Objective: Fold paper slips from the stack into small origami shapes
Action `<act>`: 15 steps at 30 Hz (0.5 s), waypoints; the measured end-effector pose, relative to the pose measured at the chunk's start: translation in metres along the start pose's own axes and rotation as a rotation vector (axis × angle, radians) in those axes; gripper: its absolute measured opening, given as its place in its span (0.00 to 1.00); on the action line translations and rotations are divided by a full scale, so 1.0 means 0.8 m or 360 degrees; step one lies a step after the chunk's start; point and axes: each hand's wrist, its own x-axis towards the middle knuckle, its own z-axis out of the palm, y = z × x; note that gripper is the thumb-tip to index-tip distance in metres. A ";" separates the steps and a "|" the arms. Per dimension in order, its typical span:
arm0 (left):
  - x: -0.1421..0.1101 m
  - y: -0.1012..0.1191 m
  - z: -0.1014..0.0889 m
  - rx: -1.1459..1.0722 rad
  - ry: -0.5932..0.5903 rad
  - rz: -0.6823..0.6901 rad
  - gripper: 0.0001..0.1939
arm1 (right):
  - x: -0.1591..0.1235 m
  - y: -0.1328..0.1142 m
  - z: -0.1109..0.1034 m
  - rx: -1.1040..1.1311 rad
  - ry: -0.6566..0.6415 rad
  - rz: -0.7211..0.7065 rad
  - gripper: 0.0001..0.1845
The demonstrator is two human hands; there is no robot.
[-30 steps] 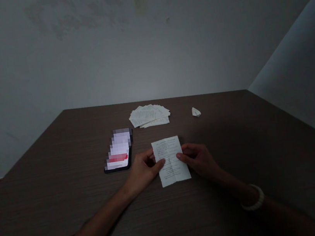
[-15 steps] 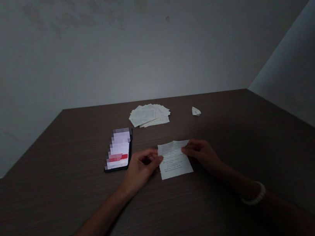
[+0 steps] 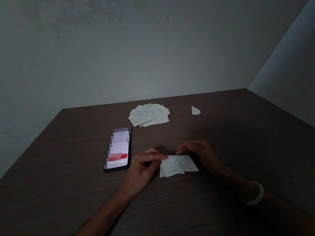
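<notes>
A printed slip of paper [image 3: 176,166], doubled over with its lower edges out of line, is in front of me just above the table. My left hand [image 3: 145,166] pinches its upper left corner between thumb and fingers. At the upper right edge is my right hand [image 3: 200,152], with fingers stretched toward the fold. Its fingertips are close to the paper; whether they touch it I cannot tell. A crease runs down the slip's printed face.
Left of my hands lies a phone [image 3: 117,149], its lit screen blurred. Behind are a fanned pile of printed slips [image 3: 149,114] and, farther right, a small folded piece of paper [image 3: 195,111]. The dark wooden table [image 3: 62,147] meets a wall.
The slip was held open by both hands, then its top bent over, and now it is folded shorter and lower. My right fingers have moved off its face to the upper edge.
</notes>
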 end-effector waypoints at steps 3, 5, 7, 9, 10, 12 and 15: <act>0.001 0.003 0.002 0.0091 -0.0053 0.0061 0.11 | -0.004 -0.003 0.005 -0.0173 -0.0152 -0.0038 0.16; 0.001 0.001 0.003 0.0120 -0.0060 0.0066 0.11 | -0.007 -0.004 0.007 -0.0250 -0.0282 -0.0016 0.14; 0.000 -0.001 0.002 0.0148 -0.0030 0.0021 0.11 | -0.009 -0.003 0.009 -0.0256 -0.0354 0.0008 0.14; -0.001 -0.003 0.001 0.0166 0.0029 -0.0069 0.12 | -0.008 -0.002 0.010 -0.0220 -0.0322 0.0016 0.13; -0.001 -0.003 0.001 0.0158 0.0049 -0.0116 0.13 | -0.008 -0.001 0.011 -0.0191 -0.0276 0.0024 0.13; -0.002 -0.002 0.001 0.0138 0.0040 -0.0189 0.15 | -0.005 0.002 0.011 -0.0124 -0.0148 0.0044 0.13; -0.001 0.000 0.004 0.0184 -0.0027 -0.0239 0.15 | -0.001 0.005 0.012 -0.0031 0.0037 0.0081 0.14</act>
